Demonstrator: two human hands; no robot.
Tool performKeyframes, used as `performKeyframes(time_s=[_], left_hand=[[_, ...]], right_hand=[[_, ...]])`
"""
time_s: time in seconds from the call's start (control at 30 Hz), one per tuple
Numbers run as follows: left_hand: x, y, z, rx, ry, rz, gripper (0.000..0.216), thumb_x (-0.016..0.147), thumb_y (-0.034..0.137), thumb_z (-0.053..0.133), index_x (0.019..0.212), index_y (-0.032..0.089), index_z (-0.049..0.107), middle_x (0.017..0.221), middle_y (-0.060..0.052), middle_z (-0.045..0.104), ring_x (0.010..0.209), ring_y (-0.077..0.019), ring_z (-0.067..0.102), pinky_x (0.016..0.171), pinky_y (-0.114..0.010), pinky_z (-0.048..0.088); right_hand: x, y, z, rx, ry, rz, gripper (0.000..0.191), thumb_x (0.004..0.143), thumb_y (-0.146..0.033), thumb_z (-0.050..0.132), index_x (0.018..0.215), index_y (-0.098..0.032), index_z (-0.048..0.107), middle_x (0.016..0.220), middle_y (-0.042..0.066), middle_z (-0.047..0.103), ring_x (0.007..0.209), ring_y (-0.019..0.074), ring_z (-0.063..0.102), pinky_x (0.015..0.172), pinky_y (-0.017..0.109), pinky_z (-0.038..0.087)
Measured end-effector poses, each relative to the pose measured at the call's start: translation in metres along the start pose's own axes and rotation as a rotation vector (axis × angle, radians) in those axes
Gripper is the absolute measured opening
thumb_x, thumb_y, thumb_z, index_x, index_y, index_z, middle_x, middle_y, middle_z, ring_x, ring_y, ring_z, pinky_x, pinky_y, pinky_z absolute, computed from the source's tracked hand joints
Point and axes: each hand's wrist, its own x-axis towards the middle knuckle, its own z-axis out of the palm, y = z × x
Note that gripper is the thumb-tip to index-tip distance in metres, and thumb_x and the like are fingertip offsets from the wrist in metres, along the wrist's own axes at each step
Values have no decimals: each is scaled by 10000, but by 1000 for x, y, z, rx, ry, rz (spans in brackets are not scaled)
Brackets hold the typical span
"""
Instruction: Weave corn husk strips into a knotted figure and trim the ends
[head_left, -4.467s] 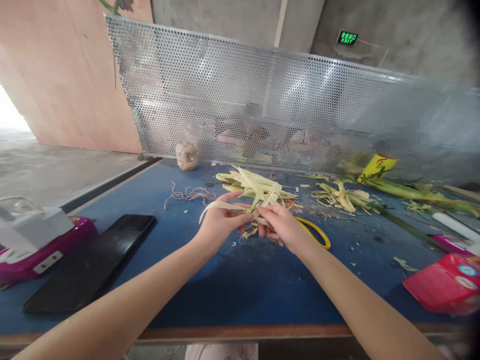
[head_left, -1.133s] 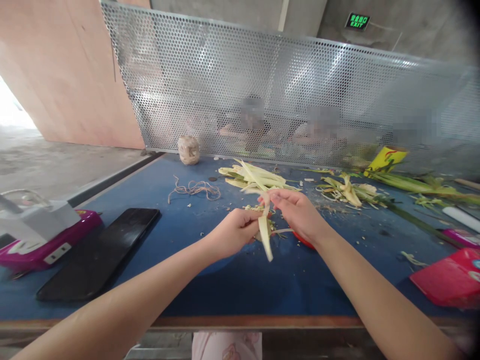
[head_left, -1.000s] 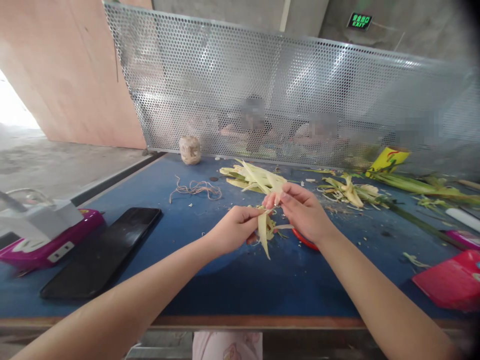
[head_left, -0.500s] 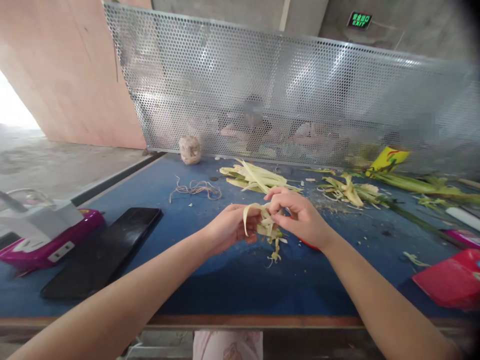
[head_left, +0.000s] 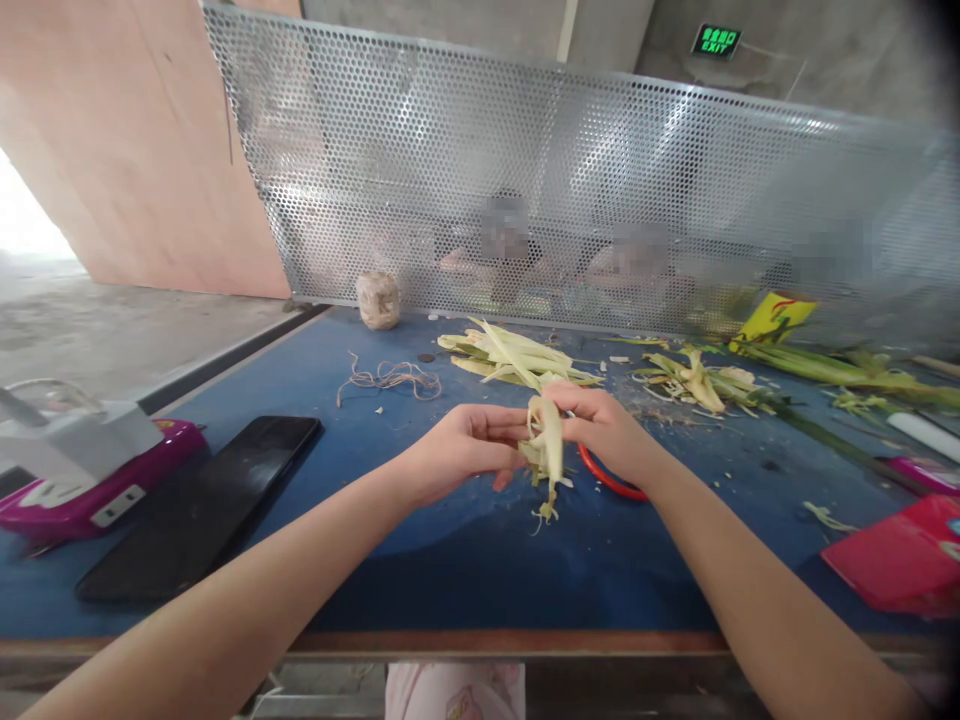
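Observation:
My left hand [head_left: 459, 452] and my right hand [head_left: 606, 432] meet above the blue table [head_left: 450, 570], both pinched on a small bundle of pale yellow-green leaf strips [head_left: 546, 450]. The bundle hangs folded between my fingertips, with frayed ends dangling below. A red and yellow looped handle [head_left: 609, 480] lies on the table just under my right hand. Behind my hands lies a pile of loose pale leaf strips [head_left: 510, 358].
A black phone [head_left: 202, 505] and a magenta and white device [head_left: 75, 460] lie at the left. Twine [head_left: 386, 378] and a twine ball [head_left: 377, 298] sit farther back. Green stalks [head_left: 817, 372], leaf scraps [head_left: 694, 382] and a red packet [head_left: 892, 565] are at the right. A perforated metal screen [head_left: 600, 200] stands behind, people beyond it.
The long strip that hung straight a second ago is now folded over into a compact bundle. My right hand has dropped lower and closer to my left hand.

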Motion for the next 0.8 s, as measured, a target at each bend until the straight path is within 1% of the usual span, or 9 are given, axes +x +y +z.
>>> performKeyframes(time_s=[0.1,0.17,0.23,0.3,0.4,0.5,0.63,0.73,0.8], left_hand=[[0,-1,0,65,7,8,489,621,38,640,1092,165,610,856,-54,651,606,-75,520,466,-168,367],[1,-2,0,114,17,7,512,625,55,655,1119,173,593,875,-61,659,624,-81,529,481,-170,376],[1,-2,-1,173,33,5,487,633,81,663,1109,165,600,893,-66,665,607,-75,520,479,-170,381],[1,-1,-2,231,34,-1,459,649,100,657,1100,158,604,882,-62,669,580,-65,502,472,-168,383],[1,1,-2,297,27,10,444,678,105,630,1117,158,590,842,-45,662,593,-65,498,492,-167,393],[0,2,-1,368,35,20,429,693,114,615,1119,152,585,806,-34,652,579,-62,480,498,-169,390],[-1,2,-1,449,28,32,379,699,133,601,1078,143,606,744,-11,632,539,-62,464,502,-184,395],[-1,0,-3,506,1,58,367,696,135,596,1063,133,607,782,-26,644,639,-108,543,583,-223,440],[-1,-1,-4,542,-22,66,348,696,133,589,1043,126,613,826,-44,656,710,-138,574,643,-254,458]], right_hand=[[0,2,-1,-48,12,-9,181,755,-195,462,576,-179,443,618,-11,408,698,154,413,637,284,318],[0,2,-2,-61,3,-10,180,756,-185,461,578,-179,442,626,-10,411,699,153,411,644,286,322],[0,2,-2,-59,-32,6,168,755,-167,455,587,-178,448,652,-5,430,721,155,421,668,293,332],[-1,1,-3,-55,-65,17,157,758,-167,460,602,-179,451,671,-2,443,737,157,430,686,297,338],[-2,-3,-2,-53,-74,8,121,769,-170,465,649,-182,465,687,-7,455,718,145,437,679,285,345],[-2,-6,0,-76,-47,3,53,756,-168,508,711,-189,491,706,-16,488,690,130,451,668,269,355],[-3,-7,1,-108,-8,6,44,731,-176,567,726,-188,525,721,-19,524,694,125,477,667,259,361],[-3,-7,-1,-79,-47,-4,38,742,-147,545,727,-182,550,680,-21,518,676,121,477,653,252,361],[-2,-7,-4,-45,-69,-6,26,742,-160,555,725,-179,560,660,-20,509,669,123,474,650,254,359]])
